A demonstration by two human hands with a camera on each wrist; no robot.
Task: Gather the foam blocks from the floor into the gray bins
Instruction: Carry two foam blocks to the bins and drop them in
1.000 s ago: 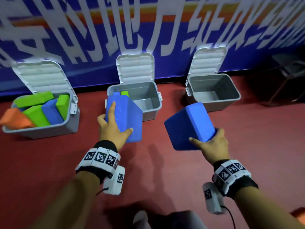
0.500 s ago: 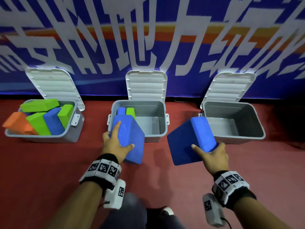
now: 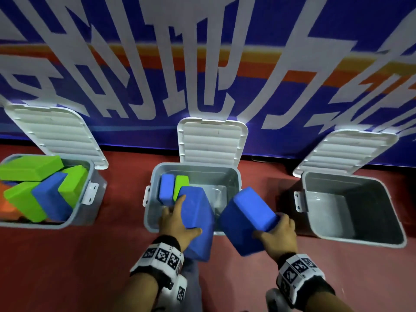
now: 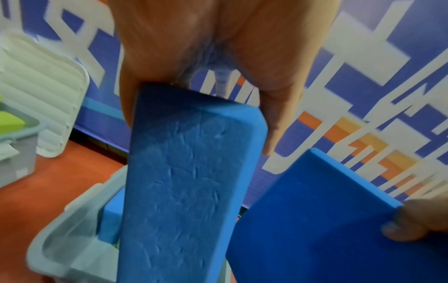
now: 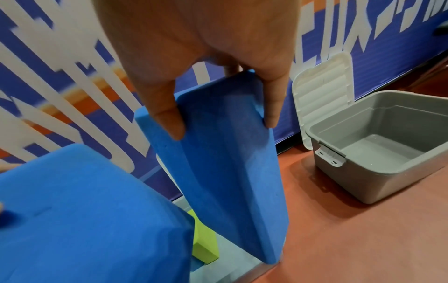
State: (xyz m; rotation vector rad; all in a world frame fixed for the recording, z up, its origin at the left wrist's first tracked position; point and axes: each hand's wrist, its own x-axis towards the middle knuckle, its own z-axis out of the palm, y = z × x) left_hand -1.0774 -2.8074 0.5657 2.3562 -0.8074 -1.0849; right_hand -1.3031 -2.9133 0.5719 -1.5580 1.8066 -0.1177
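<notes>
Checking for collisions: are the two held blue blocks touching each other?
Cannot tell. In the head view the left block and right block nearly meet at the edges; neither wrist view shows clear contact or gap.

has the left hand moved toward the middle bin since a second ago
Yes. The left hand with its blue block was short of the middle bin a second ago; now it reaches over the bin's near rim, block partly above the opening.

We find no legible text. The blue wall banner with orange stripes (image 3: 225, 64) carries large white characters, cropped and distorted beyond reading. The white wristbands (image 3: 161, 255) bear black-and-white square coded markers, patterns rather than words. The open ribbed white bin lids (image 3: 211, 140) show no label we can read.
</notes>
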